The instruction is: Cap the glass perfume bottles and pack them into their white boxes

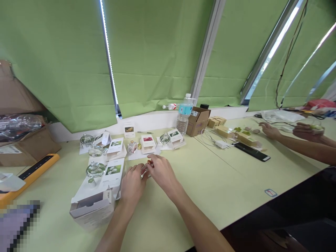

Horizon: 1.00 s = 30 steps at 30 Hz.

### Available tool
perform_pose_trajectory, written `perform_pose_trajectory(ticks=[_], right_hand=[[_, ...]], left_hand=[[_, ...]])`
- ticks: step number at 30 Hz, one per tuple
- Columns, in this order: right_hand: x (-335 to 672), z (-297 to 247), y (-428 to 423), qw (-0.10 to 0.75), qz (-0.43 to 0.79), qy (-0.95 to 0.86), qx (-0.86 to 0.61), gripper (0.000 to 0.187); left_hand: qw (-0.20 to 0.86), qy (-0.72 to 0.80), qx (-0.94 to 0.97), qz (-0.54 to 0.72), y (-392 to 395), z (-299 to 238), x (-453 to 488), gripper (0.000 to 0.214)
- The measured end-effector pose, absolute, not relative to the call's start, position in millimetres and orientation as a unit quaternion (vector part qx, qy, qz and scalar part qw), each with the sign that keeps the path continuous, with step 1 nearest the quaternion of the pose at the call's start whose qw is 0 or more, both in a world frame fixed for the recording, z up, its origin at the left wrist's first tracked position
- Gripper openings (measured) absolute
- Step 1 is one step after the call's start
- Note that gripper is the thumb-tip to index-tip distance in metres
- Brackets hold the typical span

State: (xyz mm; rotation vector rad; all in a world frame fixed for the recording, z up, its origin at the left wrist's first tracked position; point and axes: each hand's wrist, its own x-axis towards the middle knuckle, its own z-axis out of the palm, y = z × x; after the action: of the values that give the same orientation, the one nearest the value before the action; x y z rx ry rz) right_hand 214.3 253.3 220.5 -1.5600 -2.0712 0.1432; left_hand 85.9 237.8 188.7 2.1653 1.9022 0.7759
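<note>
A small clear glass bottle (pixel 144 170) with a reddish tint and an orange-gold neck is between my hands, low over the table. My left hand (pixel 133 182) is closed around its body. From the right, the fingers of my right hand (pixel 162 171) pinch at the neck; the fingertips partly hide it. Left of my hands lie white cartons with flower pictures, among them a green-pictured carton (pixel 113 171). Beside it is a round glass bottle (pixel 95 169) with a small cap (pixel 91 182). Beyond my hands, a pink glass bottle (pixel 132 147) sits by a red-flower carton (pixel 147 141).
An open white box (pixel 91 208) stands near front left, beside an orange power strip (pixel 34 178). At the back are a large water bottle (pixel 184 115) and a cardboard box (pixel 198 122). A phone (pixel 251 151) lies right, near another person's hands (pixel 270 131).
</note>
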Motion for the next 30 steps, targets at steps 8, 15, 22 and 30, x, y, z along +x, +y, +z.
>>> perform_pose_trajectory(ticks=[8, 15, 22, 30], right_hand=[[219, 232, 249, 0.286, 0.026, -0.749, -0.597, 0.025], [226, 241, 247, 0.36, 0.028, -0.744, -0.562, 0.029], [220, 237, 234, 0.227, 0.13, -0.848, -0.46, 0.021], [205, 216, 231, 0.124, 0.058, -0.891, -0.433, 0.014]], left_hand=[[0.099, 0.622, 0.72, 0.291, 238, 186, 84, 0.029], [0.201, 0.601, 0.602, 0.486, 229, 201, 85, 0.042], [0.312, 0.543, 0.449, 0.637, 231, 205, 81, 0.031], [0.352, 0.521, 0.402, 0.666, 231, 207, 80, 0.029]])
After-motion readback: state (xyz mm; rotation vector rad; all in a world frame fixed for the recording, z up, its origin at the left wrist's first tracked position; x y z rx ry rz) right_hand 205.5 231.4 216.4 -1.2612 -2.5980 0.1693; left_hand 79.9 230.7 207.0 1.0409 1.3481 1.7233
